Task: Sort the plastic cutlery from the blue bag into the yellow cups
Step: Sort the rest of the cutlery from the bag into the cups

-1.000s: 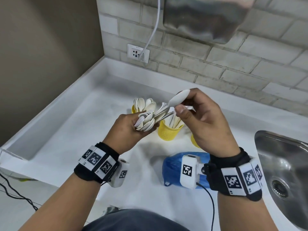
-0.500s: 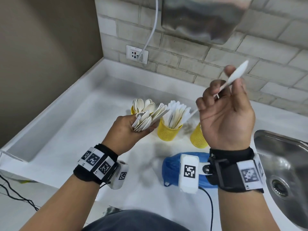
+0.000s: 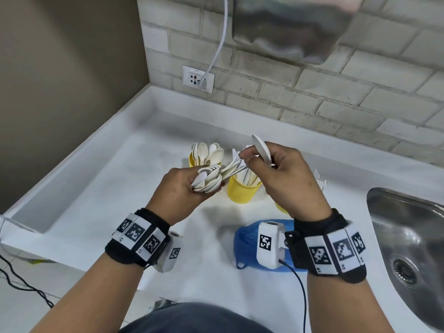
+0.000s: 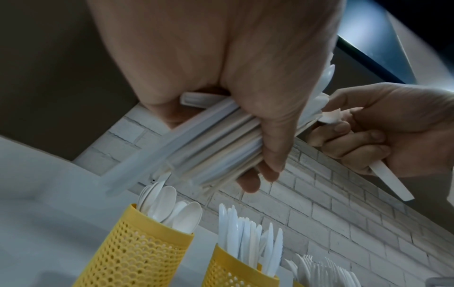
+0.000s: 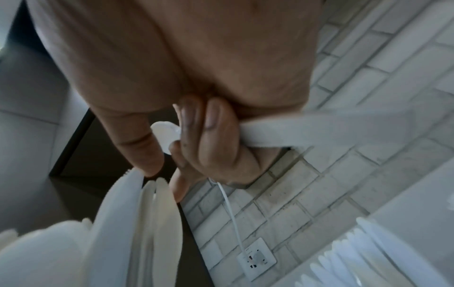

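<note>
- Lower centre of the head view: the crumpled blue plastic bag (image 3: 245, 243) lies on the white desk (image 3: 101, 188), partly hidden behind the right wrist; whether cutlery remains inside cannot be told.
- Centre: the left hand (image 3: 182, 191) is curled around a bundle of white plastic spoons and knives (image 3: 211, 179), handles gripped in the fist, bowls fanned toward the right.
- Right of centre: the right hand (image 3: 283, 179) holds one white plastic spoon (image 3: 262, 150) tucked under its curled fingers, while its thumb and forefinger pinch at the tip of another piece in the bundle.
- Beyond the hands: three yellow perforated plastic cups stand in a row — the spoon cup (image 4: 137, 246) at left, the knife cup (image 4: 236, 271) in the middle, the fork cup (image 3: 281, 207) mostly hidden at right.
- Step in hand, as judged: drawing single pieces from the bundle.
- Next move calls for pulling the pinched piece free without loosening the rest, then dropping each into its matching cup.
</note>
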The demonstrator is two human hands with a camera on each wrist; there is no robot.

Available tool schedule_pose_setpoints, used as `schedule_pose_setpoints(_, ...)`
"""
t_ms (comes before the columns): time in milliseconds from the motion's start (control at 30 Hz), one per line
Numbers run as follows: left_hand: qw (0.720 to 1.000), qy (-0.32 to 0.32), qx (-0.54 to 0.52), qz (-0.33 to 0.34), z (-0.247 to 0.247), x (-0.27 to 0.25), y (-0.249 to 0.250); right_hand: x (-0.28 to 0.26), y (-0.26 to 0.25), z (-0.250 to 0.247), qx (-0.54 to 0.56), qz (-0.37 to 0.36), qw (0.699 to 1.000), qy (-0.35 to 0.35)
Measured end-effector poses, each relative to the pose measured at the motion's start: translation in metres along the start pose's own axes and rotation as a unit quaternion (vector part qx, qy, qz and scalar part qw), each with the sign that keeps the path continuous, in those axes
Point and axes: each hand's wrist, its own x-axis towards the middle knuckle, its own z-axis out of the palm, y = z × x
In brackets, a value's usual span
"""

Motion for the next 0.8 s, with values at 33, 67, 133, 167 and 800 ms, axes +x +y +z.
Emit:
schedule_pose_setpoints(33,1.0,-0.011,-0.017,-0.006,0.0,-0.001,0.003,0.001,0.001,-0.002,0.015,0.012,1.0,-0.008)
schedule_pose_setpoints(67,0.999,-0.026,-0.042,-0.016,-0.001,-0.002,0.006,0.001,0.002,-0.003,0.03,0.023,0.999,-0.016)
schedule_pose_setpoints(133,0.993,-0.062,-0.096,-0.038,-0.002,-0.004,0.012,0.002,0.004,-0.005,0.063,0.027,0.997,-0.035)
schedule_pose_setpoints(167,0.989,-0.077,-0.12,-0.05,-0.002,-0.006,0.014,0.002,0.004,-0.006,0.076,0.022,0.996,-0.043)
schedule_pose_setpoints(800,0.994,-0.074,-0.056,0.054,-0.003,-0.003,0.011,-0.002,0.002,-0.028,0.09,-0.038,0.971,-0.218)
